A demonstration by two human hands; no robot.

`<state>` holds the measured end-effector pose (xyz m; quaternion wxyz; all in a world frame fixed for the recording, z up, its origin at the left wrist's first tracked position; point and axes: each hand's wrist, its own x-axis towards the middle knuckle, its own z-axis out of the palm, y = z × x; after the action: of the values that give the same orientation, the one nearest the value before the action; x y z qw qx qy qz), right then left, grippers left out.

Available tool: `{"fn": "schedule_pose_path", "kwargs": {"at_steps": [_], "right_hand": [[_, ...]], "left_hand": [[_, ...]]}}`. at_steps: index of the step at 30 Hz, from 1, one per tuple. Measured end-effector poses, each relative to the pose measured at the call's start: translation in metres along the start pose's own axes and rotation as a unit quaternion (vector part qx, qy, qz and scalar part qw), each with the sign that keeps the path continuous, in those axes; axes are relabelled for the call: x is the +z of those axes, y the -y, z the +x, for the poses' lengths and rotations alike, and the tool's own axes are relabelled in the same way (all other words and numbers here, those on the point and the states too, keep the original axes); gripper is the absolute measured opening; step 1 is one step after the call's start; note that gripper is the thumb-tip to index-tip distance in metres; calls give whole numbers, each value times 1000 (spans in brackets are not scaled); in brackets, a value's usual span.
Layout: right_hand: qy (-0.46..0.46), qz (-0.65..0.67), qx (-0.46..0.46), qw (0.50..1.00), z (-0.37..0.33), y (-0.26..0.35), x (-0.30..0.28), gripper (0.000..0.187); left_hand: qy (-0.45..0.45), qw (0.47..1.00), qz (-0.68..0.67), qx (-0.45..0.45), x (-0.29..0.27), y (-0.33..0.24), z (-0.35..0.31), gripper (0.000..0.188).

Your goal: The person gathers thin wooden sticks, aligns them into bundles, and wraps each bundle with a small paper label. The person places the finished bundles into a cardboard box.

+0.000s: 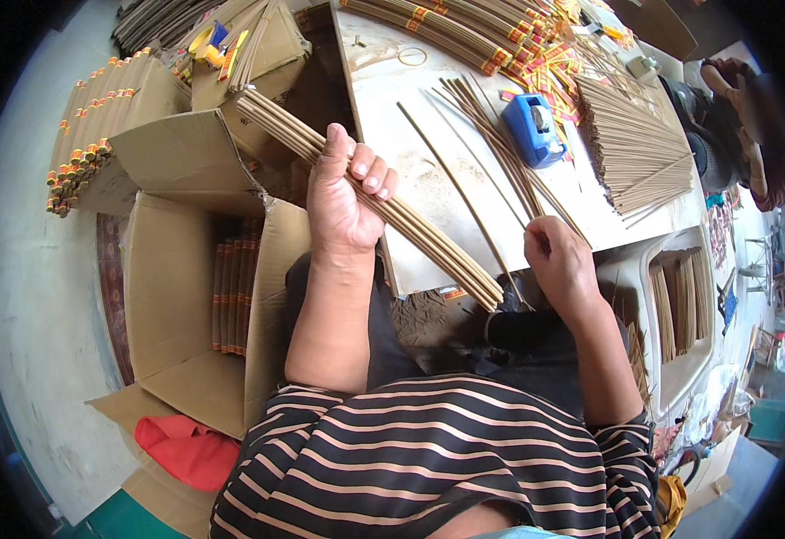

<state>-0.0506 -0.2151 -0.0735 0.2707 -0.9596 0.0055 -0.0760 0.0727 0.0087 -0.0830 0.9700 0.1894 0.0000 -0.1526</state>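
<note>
In my left hand [343, 198] is a bundle of brown incense sticks [442, 254], slanting from upper left to lower right. The fingers wrap round it, with the thumb upward. My right hand [561, 265] is closed at the near edge of the white table [415, 148], over the near ends of a few loose incense sticks [496, 135] that fan out away from me. Its fingertips are partly hidden. A single stick [451, 184] lies apart, between the two hands. Beyond my right hand stands a blue tape dispenser [525, 135].
A large pile of sticks [639, 153] covers the table's right side; labelled bundles [442, 31] lie at the back. To my left an open cardboard box [172, 296] holds bundles, with a red cloth [186, 452] near it. More bundles [96, 126] stand farther left. A pale bin [707, 314] with sticks is at right.
</note>
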Motion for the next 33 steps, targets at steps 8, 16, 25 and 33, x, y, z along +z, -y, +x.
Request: {"fn": "schedule_pose_path", "kwargs": {"at_steps": [8, 16, 25, 33], "right_hand": [[-76, 92, -202, 972, -6, 62, 1, 30], [-41, 46, -224, 973, -2, 77, 7, 38], [-37, 45, -181, 982, 0, 92, 5, 28], [-26, 15, -199, 980, 0, 94, 4, 30]], "left_hand": [[-40, 998, -15, -38, 4, 10, -1, 35], [22, 993, -84, -83, -13, 9, 5, 38], [-63, 990, -83, -95, -10, 13, 3, 44], [-95, 991, -41, -79, -2, 13, 1, 45]]}}
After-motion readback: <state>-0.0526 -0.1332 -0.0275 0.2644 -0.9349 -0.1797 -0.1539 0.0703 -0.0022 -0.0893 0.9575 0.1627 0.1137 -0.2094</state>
